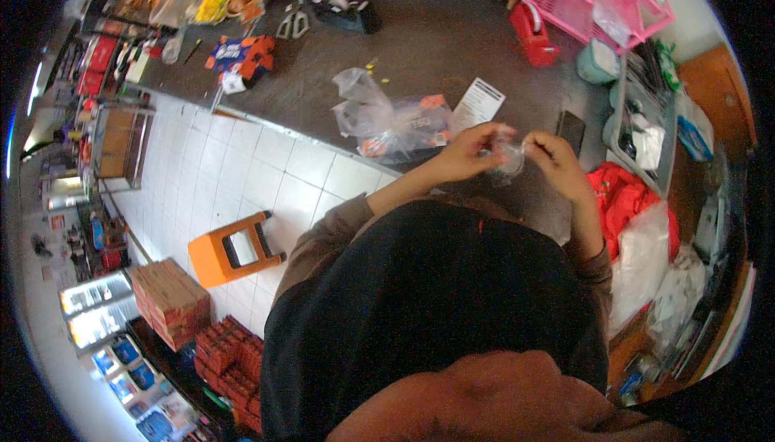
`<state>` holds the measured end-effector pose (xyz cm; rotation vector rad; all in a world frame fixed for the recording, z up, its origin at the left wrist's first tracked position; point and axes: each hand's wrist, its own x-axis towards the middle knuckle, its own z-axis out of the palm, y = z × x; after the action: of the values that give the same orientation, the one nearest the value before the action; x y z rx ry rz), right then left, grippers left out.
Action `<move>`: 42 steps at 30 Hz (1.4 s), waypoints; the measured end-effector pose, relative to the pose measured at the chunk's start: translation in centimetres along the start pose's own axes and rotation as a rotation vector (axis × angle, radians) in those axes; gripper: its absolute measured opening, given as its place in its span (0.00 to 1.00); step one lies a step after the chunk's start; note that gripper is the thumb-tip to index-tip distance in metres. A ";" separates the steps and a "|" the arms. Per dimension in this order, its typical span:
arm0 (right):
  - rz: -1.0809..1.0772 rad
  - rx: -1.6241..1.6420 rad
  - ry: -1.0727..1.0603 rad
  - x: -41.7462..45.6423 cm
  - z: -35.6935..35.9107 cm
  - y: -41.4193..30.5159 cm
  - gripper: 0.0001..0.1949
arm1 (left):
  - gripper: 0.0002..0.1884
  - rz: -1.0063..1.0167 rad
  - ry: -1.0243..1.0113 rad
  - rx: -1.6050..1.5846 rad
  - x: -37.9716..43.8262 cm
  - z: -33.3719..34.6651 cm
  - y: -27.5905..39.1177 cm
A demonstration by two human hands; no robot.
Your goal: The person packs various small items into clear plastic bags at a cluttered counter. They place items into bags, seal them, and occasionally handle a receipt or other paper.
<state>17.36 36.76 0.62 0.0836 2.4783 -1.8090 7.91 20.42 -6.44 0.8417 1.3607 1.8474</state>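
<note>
Both hands are raised over the near edge of the dark table, close together. My left hand [478, 151] grips a crumpled piece of clear plastic [511, 162] on one side. At its other side, the fingertips of my right hand [552, 156] pinch the same plastic; what it contains is too blurred to tell. Left of my hands, a clear plastic bag [366, 112] lies over or around a flat blue and orange printed package [418, 120]. A white printed slip [478, 102] rests just beyond my left hand. Right of my right hand lies a dark, flat, phone-like object [570, 132].
A red tape dispenser [533, 35], a pink basket [596, 3] and a grey tray [663, 178] stand to the right, above a red bag [623, 200]. Another printed package [242, 57] and a black dispenser [345, 13] lie far left. An orange stool [212, 254] occupies the tiled floor.
</note>
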 end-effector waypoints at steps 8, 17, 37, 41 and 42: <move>-0.423 -0.086 0.164 8.9 3.0 -10.4 0.10 | 0.11 0.071 0.172 0.260 -4.9 -5.5 15.0; -0.096 -0.175 0.062 18.8 17.7 -0.8 0.25 | 0.19 0.312 0.693 0.264 -10.8 -14.9 21.2; 0.038 -0.026 0.234 13.5 10.0 -4.5 0.18 | 0.16 -0.163 -0.076 0.827 2.0 -14.2 9.8; 0.042 0.010 0.298 13.8 9.8 -3.9 0.19 | 0.14 -0.292 -0.103 0.790 2.6 -16.1 9.9; 0.025 0.041 0.325 14.1 9.8 -3.6 0.19 | 0.13 -0.338 -0.102 0.735 2.7 -16.5 9.7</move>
<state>3.24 26.35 -0.26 0.4430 2.6297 -1.9737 -8.51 11.87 -0.86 0.9590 2.0048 1.0220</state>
